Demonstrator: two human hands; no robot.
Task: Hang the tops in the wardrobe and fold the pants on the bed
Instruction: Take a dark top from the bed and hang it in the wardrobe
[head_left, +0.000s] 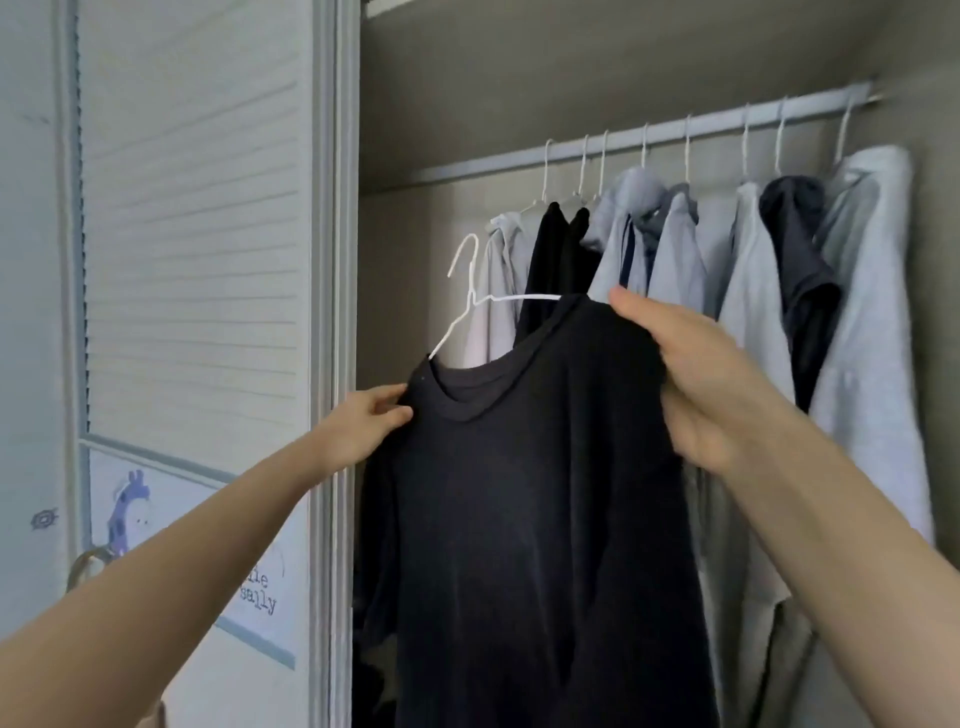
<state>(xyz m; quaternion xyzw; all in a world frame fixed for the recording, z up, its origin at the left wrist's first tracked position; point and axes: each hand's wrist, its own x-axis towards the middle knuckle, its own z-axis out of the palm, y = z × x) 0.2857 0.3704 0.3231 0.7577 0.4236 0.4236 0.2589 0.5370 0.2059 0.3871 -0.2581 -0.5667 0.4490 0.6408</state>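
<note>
Head view. Dark top (535, 519) held up in front of the open wardrobe (519, 67), on a white wire hanger (470, 296). Hanger tilted: hook up at the left, one arm runs down into the top's left shoulder, the other runs roughly level into the right shoulder under the fabric. Hook is free, below the rail (649, 137), not on it. Neckline sags open, hanger neck bare above it.

Left hand (363, 426) at the top's left shoulder, thumb and fingertips pinched on the fabric edge just below where the hanger arm goes in. Right hand (691, 374) on the right shoulder, thumb over the front of the cloth, fingers curled behind, clamped on the fabric; whether it also grips the hanger end under the cloth, cannot tell. Both forearms bare, reaching up from the lower corners.

Top hangs long, bottom hem cut by the lower edge of the frame. Left sleeve droops beside the wardrobe frame.

Rail slopes across the wardrobe's upper right, with a row of white hangers carrying clothes (727, 249): pale grey and light blue pieces, two black ones near the left end, a dark one toward the right, a white one at the far right end. All packed together behind the held top.

Left of the opening, a white louvred door (197, 234), with a giraffe sticker (127, 512) and some lettering on its lower panel.
</note>
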